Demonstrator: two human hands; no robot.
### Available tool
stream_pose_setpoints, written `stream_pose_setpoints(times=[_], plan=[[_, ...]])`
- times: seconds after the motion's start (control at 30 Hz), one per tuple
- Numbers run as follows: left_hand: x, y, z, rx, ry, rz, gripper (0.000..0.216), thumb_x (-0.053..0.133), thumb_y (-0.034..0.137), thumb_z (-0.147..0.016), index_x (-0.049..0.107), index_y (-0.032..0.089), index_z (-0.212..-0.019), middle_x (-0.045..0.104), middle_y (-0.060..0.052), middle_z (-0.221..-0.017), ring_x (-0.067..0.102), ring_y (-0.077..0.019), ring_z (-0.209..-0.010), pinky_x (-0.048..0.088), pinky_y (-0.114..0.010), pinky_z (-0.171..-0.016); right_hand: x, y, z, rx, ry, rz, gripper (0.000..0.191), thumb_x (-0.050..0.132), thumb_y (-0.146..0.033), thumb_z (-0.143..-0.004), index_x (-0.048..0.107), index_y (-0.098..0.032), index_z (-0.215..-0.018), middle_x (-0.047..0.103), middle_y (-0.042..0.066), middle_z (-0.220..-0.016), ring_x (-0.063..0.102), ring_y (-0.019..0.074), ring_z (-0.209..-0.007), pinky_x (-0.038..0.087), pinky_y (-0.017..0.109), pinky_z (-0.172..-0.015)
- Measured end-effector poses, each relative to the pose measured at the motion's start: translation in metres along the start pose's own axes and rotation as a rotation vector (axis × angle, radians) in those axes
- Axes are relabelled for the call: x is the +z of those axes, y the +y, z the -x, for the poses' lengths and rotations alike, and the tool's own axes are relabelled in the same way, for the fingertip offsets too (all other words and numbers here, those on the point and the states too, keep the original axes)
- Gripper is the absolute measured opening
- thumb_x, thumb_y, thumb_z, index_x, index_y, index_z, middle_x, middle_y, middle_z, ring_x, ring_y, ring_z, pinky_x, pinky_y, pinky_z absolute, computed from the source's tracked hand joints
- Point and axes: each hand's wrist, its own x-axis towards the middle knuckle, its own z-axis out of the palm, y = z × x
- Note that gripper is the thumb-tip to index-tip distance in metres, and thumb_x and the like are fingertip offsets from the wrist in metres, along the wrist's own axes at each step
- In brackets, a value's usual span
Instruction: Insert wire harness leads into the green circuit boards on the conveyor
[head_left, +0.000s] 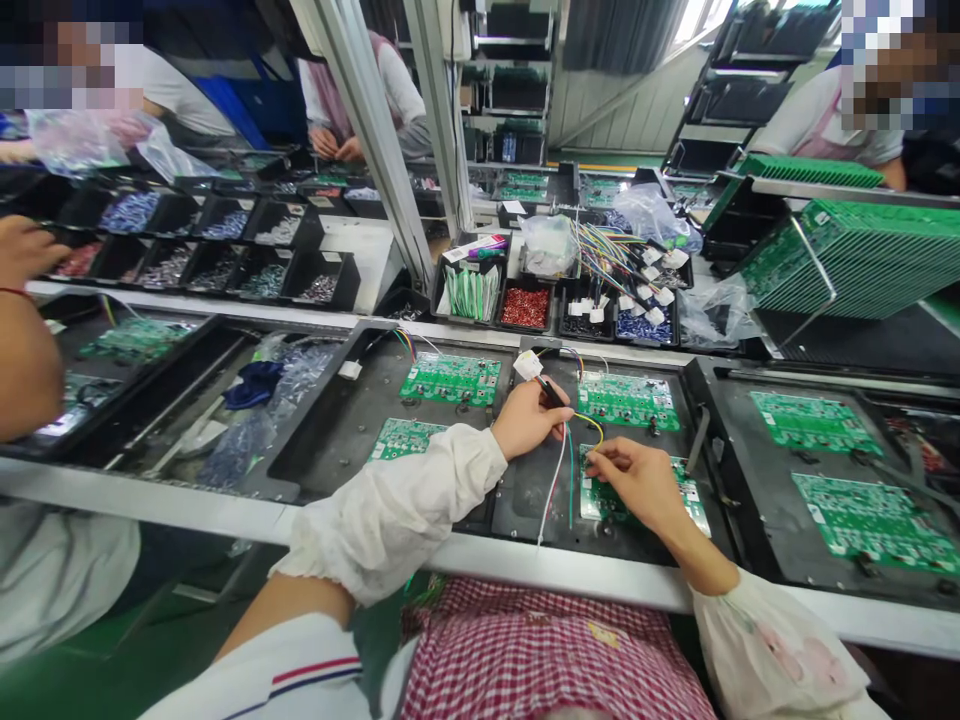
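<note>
My left hand [529, 416] is closed around the black sleeve of a wire harness [556, 398], whose white connector [528, 366] sticks out above the fingers. White, red and green wires hang loose below this hand. A yellow wire from the harness loops across to my right hand [634, 476], which pinches its end over the left edge of a green circuit board [690, 500]. The pinching fingertips partly cover that board. Just behind it lies a second circuit board [628, 400] with wires at its upper left. Both sit in a black tray [525, 500].
Black bins of small parts, one with red components [525, 307], line the back of the bench. Bundled wire harnesses [615, 250] lie there too. A rack of green boards [862, 260] stands at right. At left, a co-worker's arm [26, 340] reaches in. A metal rail [555, 568] runs along the front.
</note>
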Motion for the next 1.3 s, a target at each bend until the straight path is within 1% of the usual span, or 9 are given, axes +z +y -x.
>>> stream_pose_setpoints(times=[0.47, 0.67, 0.77, 0.87, 1.0, 1.03, 1.1, 1.2, 1.3], plan=[[0.0, 0.001, 0.001, -0.017, -0.01, 0.017, 0.018, 0.055, 0.004, -0.067, 0.042, 0.015, -0.071, 0.052, 0.006, -0.046, 0.055, -0.0116, -0.04, 0.048, -0.025, -0.043, -0.001, 0.002, 0.001, -0.108, 0.039, 0.203, 0.017, 0.052, -0.034, -0.076, 0.061, -0.02, -0.075, 0.064, 0.001, -0.058, 0.062, 0.0163, -0.054, 0.048, 0.027, -0.053], [0.0, -0.001, 0.0, -0.01, -0.019, 0.015, 0.017, 0.056, 0.005, -0.067, 0.042, 0.015, -0.072, 0.053, 0.005, -0.046, 0.056, -0.0117, -0.04, 0.048, -0.025, -0.044, 0.004, 0.006, 0.003, -0.303, 0.15, 0.475, 0.017, 0.049, -0.03, -0.078, 0.061, -0.019, -0.071, 0.065, 0.003, -0.065, 0.06, 0.0146, -0.058, 0.045, 0.025, -0.057], [0.0, -0.002, 0.0, -0.013, -0.016, 0.022, 0.017, 0.057, 0.006, -0.067, 0.043, 0.014, -0.072, 0.053, 0.006, -0.047, 0.056, -0.0111, -0.041, 0.049, -0.025, -0.045, 0.005, 0.006, 0.004, -0.356, 0.134, 0.522, 0.02, 0.047, -0.03, -0.078, 0.062, -0.019, -0.071, 0.065, 0.005, -0.066, 0.059, 0.0147, -0.059, 0.044, 0.025, -0.058], [0.0, -0.002, 0.0, -0.011, -0.013, 0.021, 0.017, 0.058, 0.007, -0.067, 0.044, 0.014, -0.072, 0.052, 0.006, -0.048, 0.056, -0.0106, -0.041, 0.049, -0.024, -0.045, 0.0, 0.001, 0.007, -0.254, 0.042, 0.44, 0.022, 0.047, -0.033, -0.079, 0.064, -0.019, -0.074, 0.065, 0.003, -0.065, 0.059, 0.0151, -0.057, 0.044, 0.026, -0.055], [0.001, -0.003, 0.0, -0.01, 0.006, 0.008, 0.017, 0.059, 0.008, -0.067, 0.045, 0.014, -0.073, 0.053, 0.005, -0.049, 0.057, -0.0109, -0.043, 0.049, -0.024, -0.044, -0.004, -0.009, 0.01, -0.054, -0.22, 0.196, 0.024, 0.051, -0.04, -0.077, 0.065, -0.02, -0.075, 0.065, 0.001, -0.061, 0.059, 0.0151, -0.053, 0.045, 0.025, -0.049], [0.001, -0.004, 0.0, -0.015, 0.011, 0.006, 0.017, 0.059, 0.008, -0.067, 0.045, 0.014, -0.073, 0.053, 0.005, -0.049, 0.057, -0.0111, -0.043, 0.049, -0.024, -0.044, -0.003, -0.011, 0.01, -0.028, -0.245, 0.126, 0.023, 0.052, -0.039, -0.076, 0.065, -0.019, -0.075, 0.065, 0.001, -0.06, 0.06, 0.015, -0.053, 0.046, 0.025, -0.049], [0.002, -0.005, -0.001, -0.023, 0.008, 0.008, 0.017, 0.059, 0.008, -0.067, 0.045, 0.013, -0.073, 0.053, 0.005, -0.049, 0.057, -0.0119, -0.043, 0.05, -0.026, -0.045, -0.001, -0.014, 0.009, -0.009, -0.169, 0.048, 0.021, 0.054, -0.037, -0.075, 0.064, -0.019, -0.076, 0.065, 0.001, -0.06, 0.061, 0.0146, -0.054, 0.047, 0.024, -0.052], [0.001, -0.008, -0.001, -0.014, -0.009, 0.021, 0.016, 0.059, 0.007, -0.068, 0.045, 0.013, -0.075, 0.054, 0.004, -0.049, 0.058, -0.0129, -0.044, 0.051, -0.028, -0.045, -0.002, -0.015, 0.007, -0.037, -0.021, 0.163, 0.021, 0.052, -0.036, -0.076, 0.064, -0.019, -0.077, 0.065, 0.001, -0.06, 0.06, 0.0143, -0.053, 0.046, 0.024, -0.053], [0.001, -0.01, -0.002, -0.005, -0.015, 0.028, 0.016, 0.058, 0.007, -0.068, 0.045, 0.013, -0.076, 0.054, 0.004, -0.048, 0.058, -0.0129, -0.044, 0.052, -0.028, -0.045, -0.006, -0.014, 0.008, -0.12, -0.119, 0.36, 0.022, 0.051, -0.037, -0.077, 0.065, -0.021, -0.072, 0.065, 0.001, -0.062, 0.06, 0.0156, -0.055, 0.044, 0.026, -0.052]])
